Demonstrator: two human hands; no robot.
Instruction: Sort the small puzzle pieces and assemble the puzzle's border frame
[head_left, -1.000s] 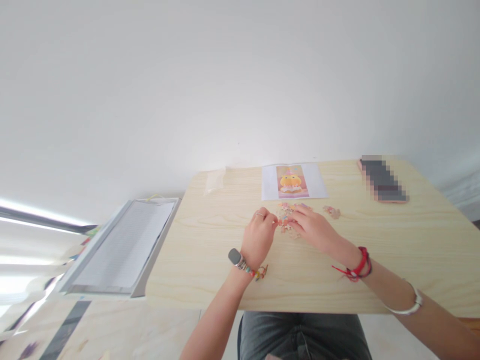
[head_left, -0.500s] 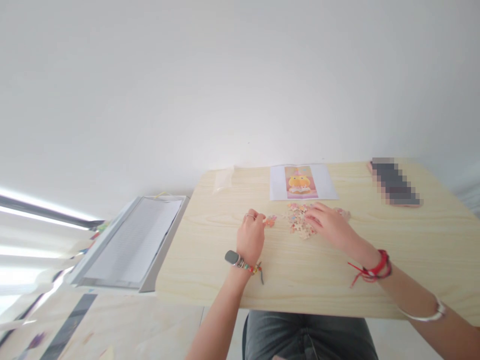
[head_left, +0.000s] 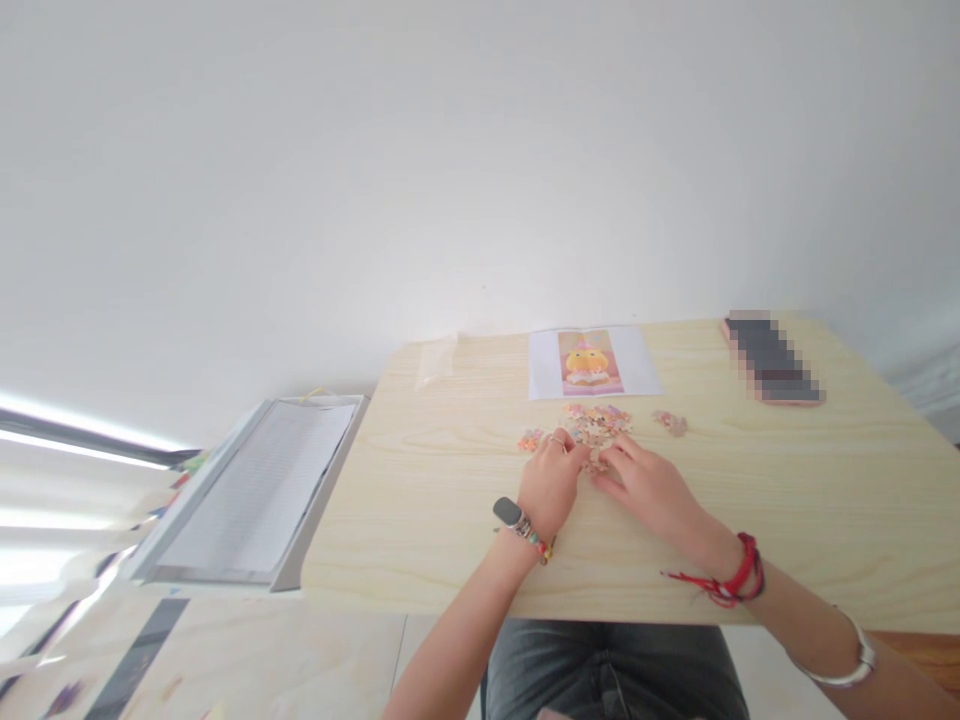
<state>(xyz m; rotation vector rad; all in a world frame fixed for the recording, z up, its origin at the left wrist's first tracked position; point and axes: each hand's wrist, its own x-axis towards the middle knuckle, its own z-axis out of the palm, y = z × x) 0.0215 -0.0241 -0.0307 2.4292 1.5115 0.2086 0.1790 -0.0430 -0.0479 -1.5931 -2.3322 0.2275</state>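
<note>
Pieces (head_left: 596, 424) judged light, thin, stiff card, best pinched at edges (pile at 12 o'clock of hands); left hand (head_left: 551, 482) and right hand (head_left: 649, 487) fingertips met over pieces, exact grip cannot be told

- Left hand (head_left: 551, 482) and right hand (head_left: 646, 485) rest side by side on the wooden table (head_left: 420, 500), fingertips at the near edge of a heap of puzzle pieces (head_left: 598, 423).
- A small cluster of joined pieces (head_left: 529, 440) lies just left of the left hand.
- A reference picture (head_left: 592, 362) lies at the table's far edge.
- A phone (head_left: 772, 357) sits near the far right corner.
</note>
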